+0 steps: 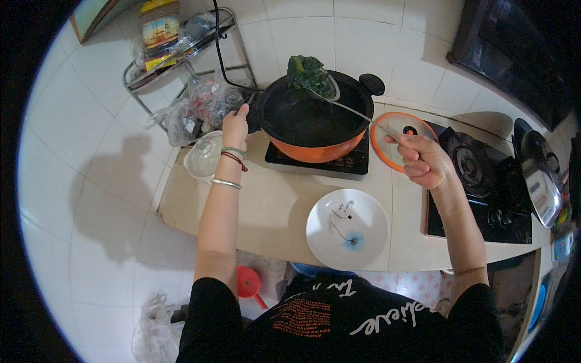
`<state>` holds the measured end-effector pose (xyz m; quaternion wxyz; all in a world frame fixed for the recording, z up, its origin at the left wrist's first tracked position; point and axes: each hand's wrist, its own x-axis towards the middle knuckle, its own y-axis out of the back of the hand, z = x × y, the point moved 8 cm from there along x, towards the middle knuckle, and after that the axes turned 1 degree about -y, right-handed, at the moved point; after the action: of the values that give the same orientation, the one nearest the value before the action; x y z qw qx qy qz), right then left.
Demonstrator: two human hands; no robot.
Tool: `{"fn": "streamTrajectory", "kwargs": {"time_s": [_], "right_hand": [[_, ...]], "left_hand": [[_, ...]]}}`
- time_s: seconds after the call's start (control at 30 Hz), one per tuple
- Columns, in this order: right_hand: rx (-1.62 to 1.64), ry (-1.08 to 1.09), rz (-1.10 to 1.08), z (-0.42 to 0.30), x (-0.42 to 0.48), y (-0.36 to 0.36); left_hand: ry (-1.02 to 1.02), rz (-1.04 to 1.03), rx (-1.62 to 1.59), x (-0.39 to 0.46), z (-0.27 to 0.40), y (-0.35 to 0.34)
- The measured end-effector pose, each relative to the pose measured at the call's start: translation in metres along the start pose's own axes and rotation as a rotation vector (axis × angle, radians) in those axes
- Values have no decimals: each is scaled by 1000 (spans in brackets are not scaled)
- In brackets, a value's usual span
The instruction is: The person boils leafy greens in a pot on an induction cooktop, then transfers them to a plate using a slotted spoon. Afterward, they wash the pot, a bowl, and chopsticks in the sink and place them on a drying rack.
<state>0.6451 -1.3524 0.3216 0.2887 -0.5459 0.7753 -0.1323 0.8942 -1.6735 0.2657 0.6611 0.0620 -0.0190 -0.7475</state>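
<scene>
My right hand (420, 159) grips the handle of a metal strainer ladle (338, 88), which holds a heap of dark green leafy vegetables (308, 76) over the far side of a pot. The orange pot (313, 152) has a black inside and stands on a black induction cooker (317, 169). My left hand (237, 126) is at the pot's left side handle (253, 113); its fingers are partly hidden, so the hold is unclear. A white plate (347, 249) with a blue flower print lies near the counter's front edge. An orange-rimmed glass lid (381, 145) lies right of the pot, partly behind my right hand.
A lidded white bowl (195, 165) stands left of the cooker. Behind it are plastic bags (204, 102) on a metal rack (131, 84). A gas stove (481, 199) is at right, with a shiny pan lid (542, 190) beside it. A tiled wall runs behind the counter.
</scene>
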Motion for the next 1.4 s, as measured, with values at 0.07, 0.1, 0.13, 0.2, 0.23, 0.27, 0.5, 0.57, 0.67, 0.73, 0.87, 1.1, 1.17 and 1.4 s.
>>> {"fn": "streamTrajectory", "kwargs": {"time_s": [0.07, 0.1, 0.13, 0.2, 0.23, 0.27, 0.5, 0.57, 0.67, 0.73, 0.87, 1.1, 1.17, 1.4], "right_hand": [[24, 10, 6, 7, 2, 0], [37, 17, 9, 9, 4, 1], [91, -5, 9, 13, 5, 1], [108, -39, 13, 18, 7, 2], [116, -57, 14, 20, 8, 3], [108, -63, 6, 20, 8, 3], [-54, -39, 103, 17, 5, 10], [-151, -5, 84, 13, 1, 8], [-237, -13, 122, 10, -18, 17], [-341, 76, 141, 4, -41, 26], [-430, 152, 66, -4, -101, 40], [-653, 16, 294, 31, -180, 87], [-785, -96, 331, 51, -190, 100], [-2201, 433, 130, 116, -196, 61]], "left_hand": [[-4, 5, 12, 0, 1, 0], [2, 11, 30, 0, 0, 1], [-4, 13, 26, 0, 1, 1], [-2, 26, 40, 0, 2, 1], [-2, 31, 39, -1, 3, 1], [-2, 36, 38, -1, 4, 1], [-37, 63, -19, -2, 6, 1], [-72, 38, -30, 1, 7, 0], [-23, 1, -58, 8, -1, -1], [-10, 3, -31, 12, -3, 0], [-17, -8, -51, 14, -1, -1], [1, 46, -42, 7, 3, -2], [-6, 34, -97, 6, 3, -4], [-10, 44, -39, 2, 5, -2]]}}
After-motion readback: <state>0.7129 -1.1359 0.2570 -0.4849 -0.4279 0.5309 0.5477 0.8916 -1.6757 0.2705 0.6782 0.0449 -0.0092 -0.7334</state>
